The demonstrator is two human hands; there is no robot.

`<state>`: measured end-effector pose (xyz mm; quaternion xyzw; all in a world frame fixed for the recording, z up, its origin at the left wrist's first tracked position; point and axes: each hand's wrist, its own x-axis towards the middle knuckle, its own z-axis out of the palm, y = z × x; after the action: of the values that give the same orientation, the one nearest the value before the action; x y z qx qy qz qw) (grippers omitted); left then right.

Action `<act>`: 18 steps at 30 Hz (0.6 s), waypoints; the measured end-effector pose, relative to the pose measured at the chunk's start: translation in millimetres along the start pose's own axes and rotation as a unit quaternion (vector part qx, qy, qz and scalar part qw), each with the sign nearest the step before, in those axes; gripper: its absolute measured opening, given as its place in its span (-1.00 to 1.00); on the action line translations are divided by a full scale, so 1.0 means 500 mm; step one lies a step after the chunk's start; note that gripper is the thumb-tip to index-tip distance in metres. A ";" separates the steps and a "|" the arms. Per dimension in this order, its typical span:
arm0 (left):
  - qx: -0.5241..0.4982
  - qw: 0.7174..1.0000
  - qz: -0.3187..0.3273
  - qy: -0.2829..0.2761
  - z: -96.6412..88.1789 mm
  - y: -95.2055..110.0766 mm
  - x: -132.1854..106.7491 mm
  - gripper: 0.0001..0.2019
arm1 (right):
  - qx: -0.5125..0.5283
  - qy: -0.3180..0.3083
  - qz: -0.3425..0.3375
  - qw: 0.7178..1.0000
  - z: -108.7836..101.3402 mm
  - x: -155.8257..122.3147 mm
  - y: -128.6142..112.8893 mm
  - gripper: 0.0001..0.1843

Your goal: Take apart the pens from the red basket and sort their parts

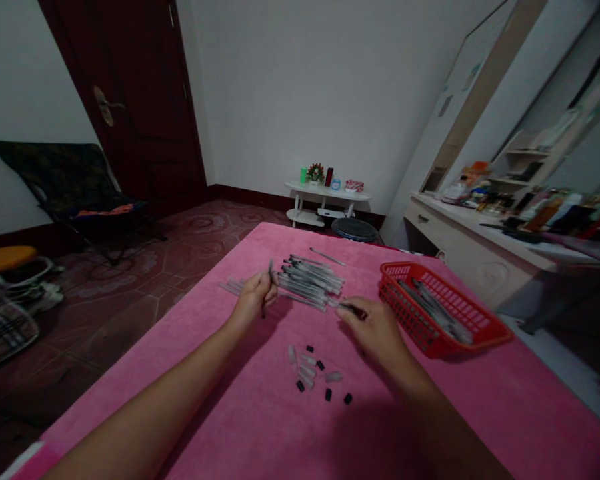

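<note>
My left hand (254,295) is closed around a slim, dark pen part, which sticks out above and below the fingers; blur hides its exact kind. To the right, my right hand (375,325) pinches a pen (353,309) with a dark section and a clear tip pointing left. Between the hands, slightly farther off, lies a pile of clear-barrelled pens (307,277) with dark ends. Several thin clear tubes (231,287) lie partly behind my left hand. Nearer me, clear pen caps (307,371) and small black plugs (329,395) are scattered on the pink cloth (260,413).
A red plastic basket (447,293) with more pens (440,310) stands right of my right hand. One lone pen (327,256) lies beyond the pile. A cluttered dresser (480,233) is at the right, a folding chair (65,180) at the left, a low white table (330,191) behind.
</note>
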<state>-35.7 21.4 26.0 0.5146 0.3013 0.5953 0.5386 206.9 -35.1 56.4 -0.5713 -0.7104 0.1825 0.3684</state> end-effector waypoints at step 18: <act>-0.194 0.973 -0.124 0.000 0.047 -0.019 -0.042 -0.77 | 0.176 -0.045 0.021 0.983 0.085 -0.015 -0.017 -0.78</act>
<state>-12.8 -1.0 18.0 0.3594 0.2413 0.5708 0.6977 170.6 -37.7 31.9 -0.5036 -0.6711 0.3377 0.4266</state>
